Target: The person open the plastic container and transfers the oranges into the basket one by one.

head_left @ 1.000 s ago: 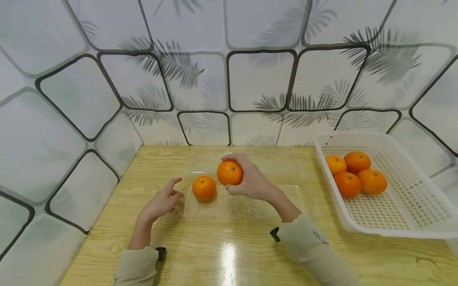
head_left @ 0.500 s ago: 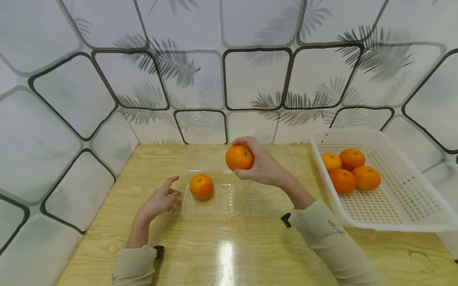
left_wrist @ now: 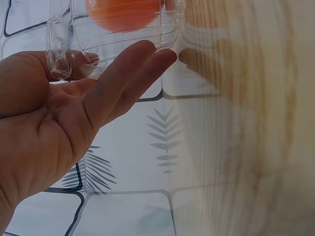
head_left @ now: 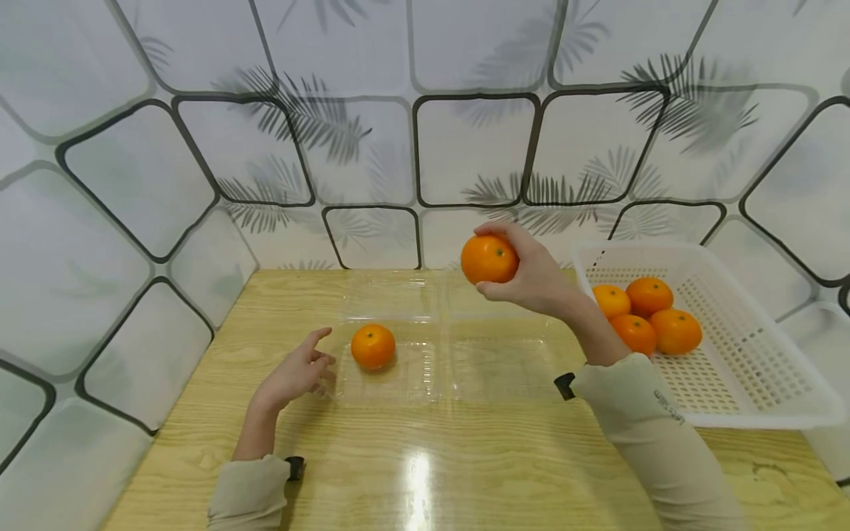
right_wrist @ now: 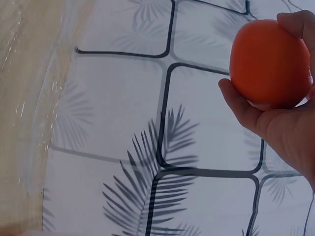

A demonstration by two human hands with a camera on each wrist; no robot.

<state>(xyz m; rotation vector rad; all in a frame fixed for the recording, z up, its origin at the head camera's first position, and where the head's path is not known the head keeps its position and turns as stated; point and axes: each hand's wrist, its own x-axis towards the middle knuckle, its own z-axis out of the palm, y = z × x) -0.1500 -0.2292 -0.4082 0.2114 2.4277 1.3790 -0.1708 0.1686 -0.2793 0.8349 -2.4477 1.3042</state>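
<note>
My right hand (head_left: pixel 531 276) grips a round orange (head_left: pixel 490 259) between thumb and fingers, raised above the back right of a clear plastic clamshell container (head_left: pixel 505 369). The right wrist view shows this orange (right_wrist: pixel 269 64) held against the patterned backdrop. A second orange (head_left: pixel 373 346) sits in the container's left compartment, with its small green stem end facing up. My left hand (head_left: pixel 299 376) rests at the container's left side, fingers fairly straight. In the left wrist view, its fingers (left_wrist: pixel 120 81) lie right at the clear wall (left_wrist: pixel 123 44), below the orange (left_wrist: pixel 123 12) inside.
At the right stands a white perforated plastic basket (head_left: pixel 750 346) holding several oranges (head_left: pixel 676 331). The container's lid (head_left: pixel 392 295) lies folded back toward the wall. A patterned covering (head_left: pixel 478 147) rises behind and left of the wooden table (head_left: pixel 372 464).
My right hand has lifted its orange from beside the other one and carried it up and right, toward the basket. My left hand has stayed in place.
</note>
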